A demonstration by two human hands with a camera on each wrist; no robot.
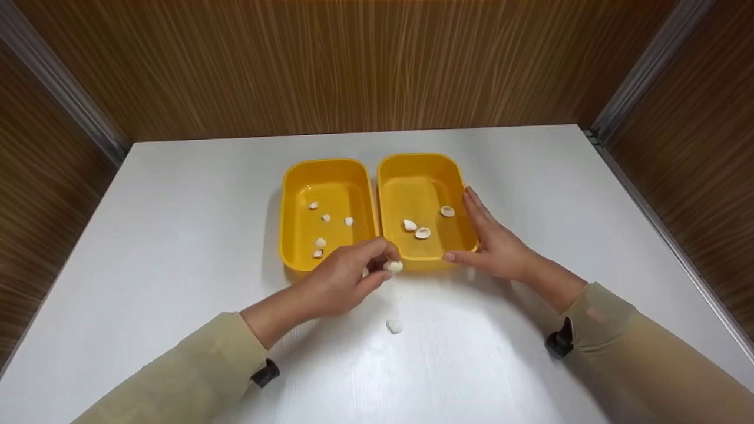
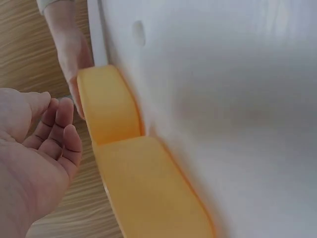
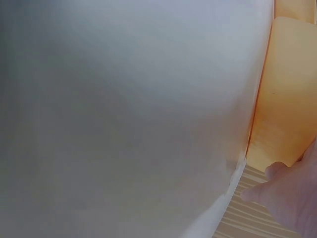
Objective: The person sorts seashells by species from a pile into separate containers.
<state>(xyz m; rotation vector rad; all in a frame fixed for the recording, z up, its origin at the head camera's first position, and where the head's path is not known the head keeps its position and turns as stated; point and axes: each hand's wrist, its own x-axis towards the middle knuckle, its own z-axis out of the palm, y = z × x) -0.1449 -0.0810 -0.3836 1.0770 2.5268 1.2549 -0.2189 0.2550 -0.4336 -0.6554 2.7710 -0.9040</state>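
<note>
In the head view my left hand [image 1: 347, 277] pinches a small white seashell [image 1: 393, 267] between thumb and fingers, just in front of where two yellow trays meet. From the left wrist, that hand's fingertips [image 2: 64, 111] show curled towards the thumb, but the shell is hidden. My right hand [image 1: 500, 250] rests against the near right corner of the right tray [image 1: 421, 259]. Its fingers lie straight along the side and its thumb touches the front rim. Three shells lie in that tray, one of them a cupped shell [image 1: 423, 234].
The left tray [image 1: 284, 224] stands beside the right one and contains several smaller shells, one a white shell [image 1: 320, 242]. Another pale shell [image 1: 394, 326] lies on the white table [image 1: 459, 365] in front of the trays. A wood-grain panel [image 1: 353, 70] stands behind.
</note>
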